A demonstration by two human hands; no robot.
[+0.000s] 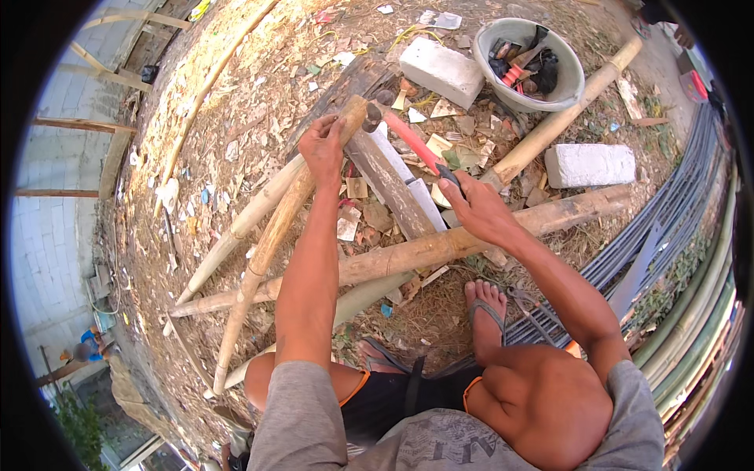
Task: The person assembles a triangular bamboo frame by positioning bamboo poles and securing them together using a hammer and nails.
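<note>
My right hand (479,204) is closed round the black grip of a claw hammer (412,141) with a red shaft. The dark hammer head rests close beside the upper end of a thin bamboo pole (267,243). Near that same end, my left hand (322,149) is closed on the pole, with its fingertips bunched together; whether anything small is pinched in them is hidden. Under the hammer a weathered wooden plank (389,184) lies on the ground. A thicker bamboo pole (377,263) crosses below both forearms.
White blocks (441,69) (589,166) lie ahead and to the right. Beyond stands a grey bucket (577,90) holding tools and black plastic. Steel rods (667,212) and green bamboo (699,314) line the right side. Pliers (534,310) lie near my foot. A block wall (51,259) stands left.
</note>
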